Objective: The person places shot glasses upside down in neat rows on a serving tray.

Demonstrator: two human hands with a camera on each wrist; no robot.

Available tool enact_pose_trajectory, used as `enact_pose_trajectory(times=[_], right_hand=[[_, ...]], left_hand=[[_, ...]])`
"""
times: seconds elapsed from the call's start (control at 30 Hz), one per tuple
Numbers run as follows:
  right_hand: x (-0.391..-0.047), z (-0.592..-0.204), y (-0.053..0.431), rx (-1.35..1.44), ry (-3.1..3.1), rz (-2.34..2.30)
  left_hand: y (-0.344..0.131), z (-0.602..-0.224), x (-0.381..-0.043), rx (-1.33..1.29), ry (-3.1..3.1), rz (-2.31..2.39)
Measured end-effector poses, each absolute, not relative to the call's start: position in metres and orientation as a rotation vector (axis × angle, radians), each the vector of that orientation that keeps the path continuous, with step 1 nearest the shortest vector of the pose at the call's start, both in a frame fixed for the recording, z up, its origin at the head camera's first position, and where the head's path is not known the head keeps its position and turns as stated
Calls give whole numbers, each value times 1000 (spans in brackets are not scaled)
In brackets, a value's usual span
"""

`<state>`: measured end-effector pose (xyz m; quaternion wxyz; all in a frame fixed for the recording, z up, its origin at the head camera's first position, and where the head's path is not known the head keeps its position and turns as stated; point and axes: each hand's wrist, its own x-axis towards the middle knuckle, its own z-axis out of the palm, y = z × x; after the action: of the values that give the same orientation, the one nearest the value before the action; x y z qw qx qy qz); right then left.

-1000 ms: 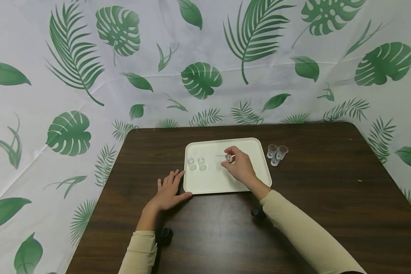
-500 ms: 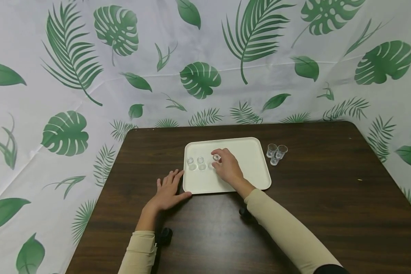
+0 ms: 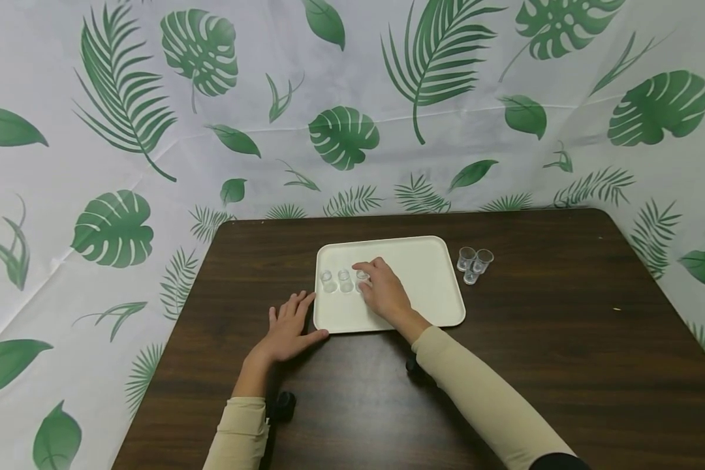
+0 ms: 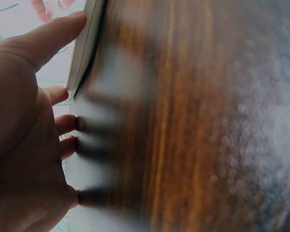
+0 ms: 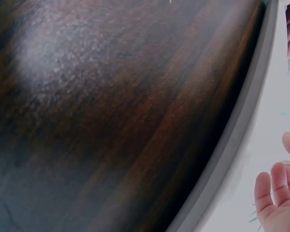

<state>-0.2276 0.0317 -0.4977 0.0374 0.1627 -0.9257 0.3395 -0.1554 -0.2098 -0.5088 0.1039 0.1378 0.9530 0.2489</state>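
Note:
In the head view, a cream tray [image 3: 411, 313] lies on the dark table. My right hand [image 3: 386, 292] is over its middle, thumb and index finger around a small clear cup [image 3: 361, 277] standing low at the tray surface. Two similar clear cups [image 3: 327, 281] stand in line to its left. My left hand [image 3: 284, 333] lies with fingers spread on the table by the tray's near left corner, its thumb touching the tray edge. The right wrist view shows the right hand's fingers [image 5: 280, 186] only partly, at the right border.
Three more clear cups [image 3: 474, 264] stand close together on the wooden table [image 3: 540, 313], just right of the tray. A leaf-patterned cloth [image 3: 288, 150] hangs behind the table and along its sides.
My right hand has moved left and down with the clear cup, which now stands in line beside the two other cups on the tray. My left hand has stayed in place.

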Motion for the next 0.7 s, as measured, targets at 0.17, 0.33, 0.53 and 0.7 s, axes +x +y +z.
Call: enact_pose_trajectory(times=[0.17,0.33,0.53,0.7], right_hand=[[-226,-497,32,510,-2836,1030],[-227,-498,32,498,-2840,1038],[-227,-497,31,485,-2838,1084],[-226,-499,30,480,-2835,1091]], left_hand=[[-210,-510,-156,412,2815,726],[-210,-510,-155,413,2815,725],[-210,-510,-155,411,2814,736],[-210,-511,-155,407,2810,735]])
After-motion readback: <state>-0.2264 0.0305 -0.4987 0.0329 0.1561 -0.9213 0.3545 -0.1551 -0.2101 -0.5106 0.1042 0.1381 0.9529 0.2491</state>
